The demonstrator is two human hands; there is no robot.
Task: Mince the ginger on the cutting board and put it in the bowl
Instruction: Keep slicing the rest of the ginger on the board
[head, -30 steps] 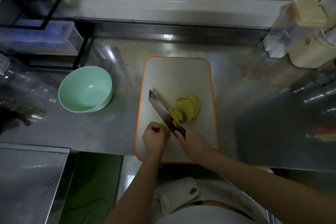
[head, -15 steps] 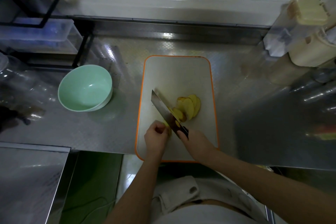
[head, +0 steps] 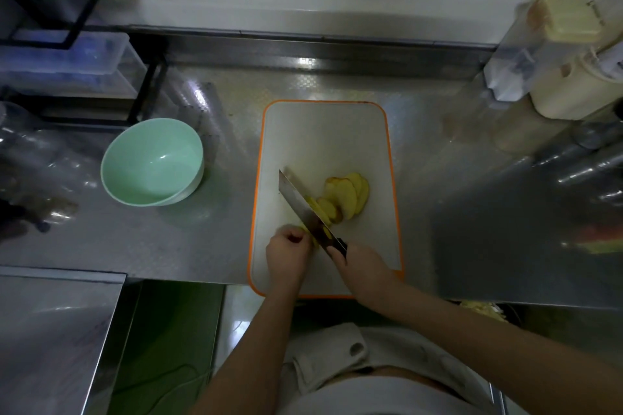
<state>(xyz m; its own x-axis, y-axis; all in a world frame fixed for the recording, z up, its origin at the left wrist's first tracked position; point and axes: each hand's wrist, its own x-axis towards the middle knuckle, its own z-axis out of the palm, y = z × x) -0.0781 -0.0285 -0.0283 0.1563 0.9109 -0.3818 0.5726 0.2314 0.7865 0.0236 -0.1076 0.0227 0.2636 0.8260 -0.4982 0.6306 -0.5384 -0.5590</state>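
A white cutting board (head: 323,131) with an orange rim lies on the steel counter. Yellow ginger slices (head: 347,195) fan out on its middle. My right hand (head: 362,268) grips the dark handle of a cleaver (head: 298,197), whose blade points up and left across the board and rests against the slices. My left hand (head: 286,251), fingers curled, holds a small piece of ginger just left of the blade, mostly hidden under the fingers. A mint green bowl (head: 151,162) stands empty on the counter to the left of the board.
A black wire rack with clear plastic boxes (head: 64,61) stands at the back left. Cream containers (head: 569,71) crowd the back right corner. Clear bottles (head: 30,158) lie at the far left. The counter's front edge (head: 135,276) runs just below the board.
The cleaver has crept slightly right along the ginger between cuts, and my left hand has kept its place beside the blade. The bowl and board have not moved.
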